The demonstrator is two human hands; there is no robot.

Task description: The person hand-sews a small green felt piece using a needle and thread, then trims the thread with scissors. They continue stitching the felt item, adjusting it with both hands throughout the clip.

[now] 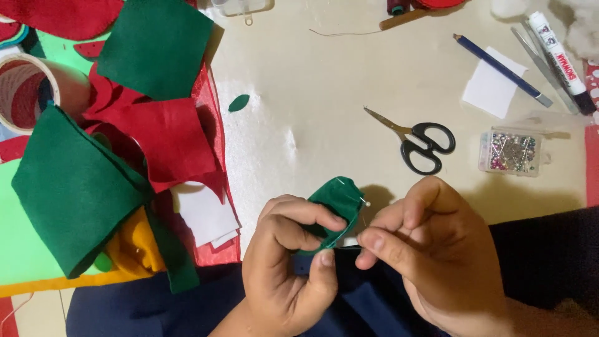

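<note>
Table (324,75), cream top, is filling most of the view. Felt pile (118,143) is lying at 9 o'clock: green and red sheets overlapping, w/ yellow and white bits underneath. Tape roll (28,87) is sitting at 10 o'clock, partly under the felt.

Right hand (437,249) is working at 5 o'clock, thumb and forefinger pinched shut on sthg thin and dark; too small to tell what. Left hand (293,262) is at 6 o'clock, closed, gripping the folded green felt piece (337,206) betw. thumb and fingers. That piece is sitting just below centre, above the dark blue cloth (187,306) on the lap, w/ a white-headed pin (367,203) sticking through its 3 o'clock edge.

Scissors (418,140), black handles, are lying at 2 o'clock, apart from the hands. Blue pencil (499,68) is lying across a white paper square (490,90) at 1 o'clock. Clear pin box (511,151) is sitting just beside the scissors. Small green felt leaf (238,103) is lying alone at 11 o'clock.
</note>
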